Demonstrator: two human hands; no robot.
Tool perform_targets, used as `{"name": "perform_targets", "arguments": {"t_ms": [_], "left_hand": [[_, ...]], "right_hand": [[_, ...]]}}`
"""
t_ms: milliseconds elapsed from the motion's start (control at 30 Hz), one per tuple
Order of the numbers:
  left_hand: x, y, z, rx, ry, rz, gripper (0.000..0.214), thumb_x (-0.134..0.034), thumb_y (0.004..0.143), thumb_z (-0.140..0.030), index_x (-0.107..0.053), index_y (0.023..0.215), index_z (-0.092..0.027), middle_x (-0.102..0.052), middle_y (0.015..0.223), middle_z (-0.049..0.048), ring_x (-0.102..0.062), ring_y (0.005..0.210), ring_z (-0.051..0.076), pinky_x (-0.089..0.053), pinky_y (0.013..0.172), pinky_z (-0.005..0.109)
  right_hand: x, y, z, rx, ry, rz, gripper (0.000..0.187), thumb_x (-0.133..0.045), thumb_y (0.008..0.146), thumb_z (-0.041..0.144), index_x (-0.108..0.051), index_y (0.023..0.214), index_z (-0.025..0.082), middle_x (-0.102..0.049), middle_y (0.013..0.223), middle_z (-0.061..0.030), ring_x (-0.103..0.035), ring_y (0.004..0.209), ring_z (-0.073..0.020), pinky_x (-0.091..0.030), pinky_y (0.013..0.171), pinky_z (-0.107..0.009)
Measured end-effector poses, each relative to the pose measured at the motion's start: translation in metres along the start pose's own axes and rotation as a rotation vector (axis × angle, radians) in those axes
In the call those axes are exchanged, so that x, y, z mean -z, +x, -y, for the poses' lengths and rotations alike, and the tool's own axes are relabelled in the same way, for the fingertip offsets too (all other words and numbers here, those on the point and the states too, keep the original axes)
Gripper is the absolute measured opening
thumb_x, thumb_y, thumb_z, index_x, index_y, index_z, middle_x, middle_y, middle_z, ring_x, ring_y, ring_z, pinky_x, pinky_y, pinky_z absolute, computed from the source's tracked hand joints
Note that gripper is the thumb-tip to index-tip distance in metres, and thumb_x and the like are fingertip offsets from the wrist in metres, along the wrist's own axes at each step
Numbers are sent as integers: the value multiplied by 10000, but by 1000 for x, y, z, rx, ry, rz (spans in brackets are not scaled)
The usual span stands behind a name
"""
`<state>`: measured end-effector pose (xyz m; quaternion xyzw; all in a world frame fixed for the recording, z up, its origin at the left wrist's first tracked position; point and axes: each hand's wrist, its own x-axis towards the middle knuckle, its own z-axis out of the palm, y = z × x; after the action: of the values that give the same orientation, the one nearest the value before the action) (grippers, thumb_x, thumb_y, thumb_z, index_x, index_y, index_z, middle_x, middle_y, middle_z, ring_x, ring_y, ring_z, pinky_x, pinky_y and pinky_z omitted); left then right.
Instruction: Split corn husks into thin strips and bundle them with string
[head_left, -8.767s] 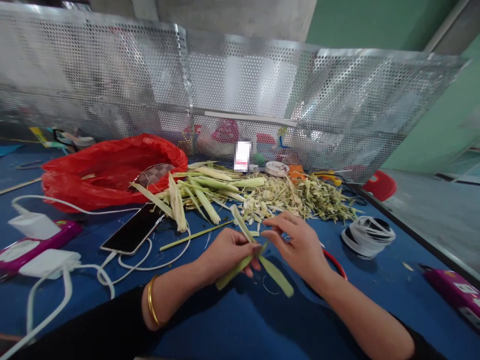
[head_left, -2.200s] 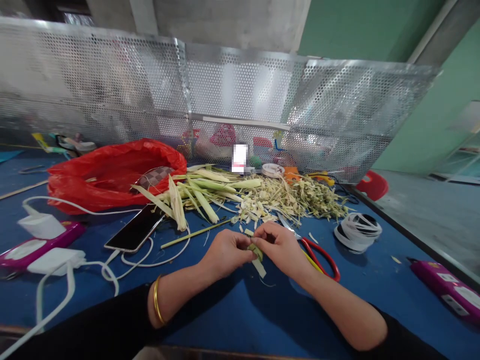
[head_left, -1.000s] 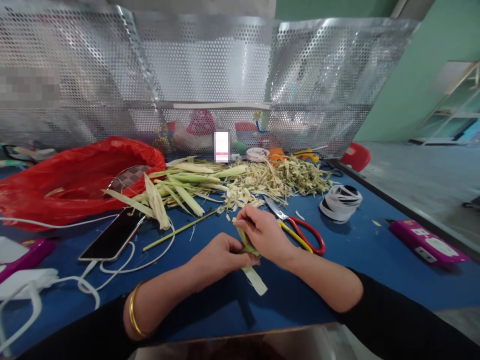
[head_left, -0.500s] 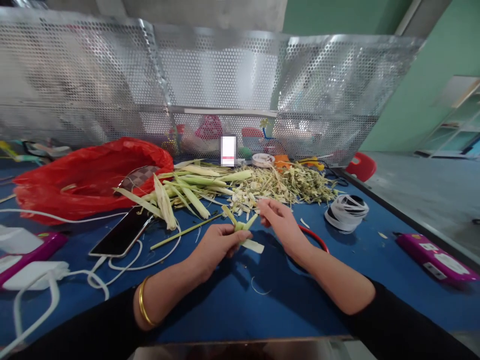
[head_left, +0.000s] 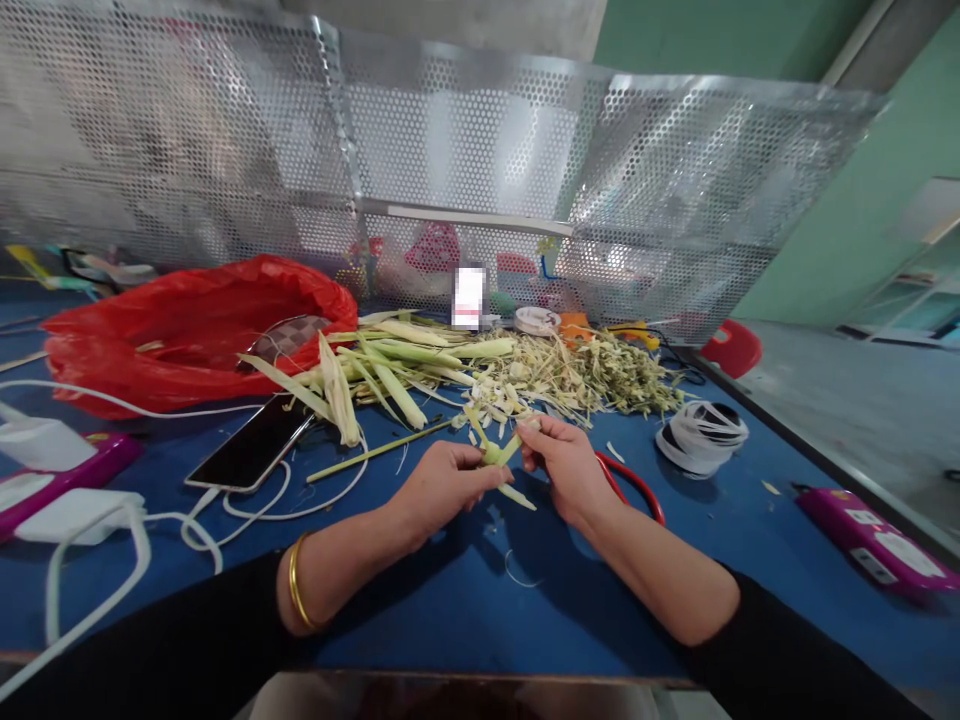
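Observation:
A small piece of folded pale green corn husk strips is pinched between the thumb and fingers of my left hand. Several strip ends stick out of it, one upward and one down to the right. The end of another strip, on its right side, is gripped by my closed right hand. Beside my right wrist lies a red loop-shaped handle, partly covered by the arm. Behind both hands is a pile of long corn husks, and a thin green stalk lies left of my left hand.
Shredded husk scraps cover the back of the blue table. On the left are a red plastic bag, a phone, white cables and a power strip. White ribbon roll and purple box stand right.
My right hand has moved slightly down and closer to my left, and now grips a strip end. The lower strip has turned edge-on. The camera view has shifted a little.

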<state>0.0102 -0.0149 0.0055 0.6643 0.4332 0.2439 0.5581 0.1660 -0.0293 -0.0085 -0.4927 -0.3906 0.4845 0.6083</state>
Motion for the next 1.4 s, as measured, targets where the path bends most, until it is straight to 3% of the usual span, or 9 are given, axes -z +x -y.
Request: {"name": "perform_targets", "arguments": {"t_ms": [233, 400, 467, 567, 800, 1000, 1267, 1333, 1400], "left_hand": [[3, 1, 0, 54, -189, 2, 332, -696, 659, -436, -602, 529, -146, -513, 459, -22, -430, 449, 85, -333, 504, 238], [12, 6, -3, 93, -559, -4, 325, -751, 643, -408, -711, 804, -128, -693, 758, 74, -611, 697, 146, -458, 714, 272], [15, 6, -4, 39, -567, -36, 274, -779, 616, -335, -718, 802, -143, -710, 845, 80, -622, 800, 160, -453, 770, 268], [15, 5, -4, -38, -534, -81, 230, -780, 610, -312, -717, 763, -153, -704, 825, 63, -612, 813, 163, -447, 759, 258], [10, 2, -2, -157, -491, -9, 178, -715, 682, -310, -701, 733, -140, -641, 659, 29, -553, 603, 128, -406, 597, 250], [14, 4, -5, -116, -479, -210, 244, -775, 602, -359, -698, 666, -137, -625, 674, 17, -507, 632, 110, -380, 596, 220], [15, 6, -8, -11, -542, -271, 351, -817, 532, -363, -686, 757, -127, -694, 698, 63, -585, 712, 162, -430, 702, 269], [18, 5, -8, -12, -514, -205, 355, -804, 546, -358, -693, 788, -123, -690, 696, 57, -587, 703, 165, -432, 693, 277], [21, 5, -10, -16, -455, -132, 325, -778, 573, -340, -703, 803, -123, -681, 675, 44, -576, 666, 153, -421, 657, 271]], "right_hand": [[9, 6, 0, 38, -161, 27, 297, -661, 712, 466, -616, 731, 173, -579, 624, 13, -515, 552, -126, -392, 563, -258], [15, -1, 15, 460, -563, -209, 222, -545, 840, 410, -612, 834, 198, -609, 718, -10, -535, 690, -165, -403, 662, -273], [11, -10, 17, 522, -693, -96, 266, -492, 880, 379, -595, 712, 199, -559, 615, 5, -505, 616, -149, -385, 616, -260], [-1, -22, 10, 409, -785, 157, 272, -546, 842, 388, -577, 652, 196, -548, 599, 9, -479, 580, -140, -363, 558, -249], [-15, -24, -5, 158, -562, 264, 304, -536, 833, 379, -590, 609, 180, -580, 551, -1, -548, 561, -153, -415, 589, -261], [-9, -31, -1, 328, -753, 321, 348, -466, 903, 350, -552, 613, 179, -526, 558, 13, -510, 566, -128, -362, 569, -242], [-10, -42, 6, 581, -990, 494, 305, -438, 917, 240, -494, 621, 194, -533, 616, 1, -501, 611, -131, -345, 600, -247], [-6, -39, 9, 640, -1029, 442, 249, -448, 918, 260, -523, 687, 202, -549, 655, -9, -506, 628, -143, -358, 612, -256], [0, -33, 13, 698, -1008, 254, 146, -467, 915, 295, -563, 851, 205, -584, 768, -37, -533, 699, -166, -393, 656, -272]]}}
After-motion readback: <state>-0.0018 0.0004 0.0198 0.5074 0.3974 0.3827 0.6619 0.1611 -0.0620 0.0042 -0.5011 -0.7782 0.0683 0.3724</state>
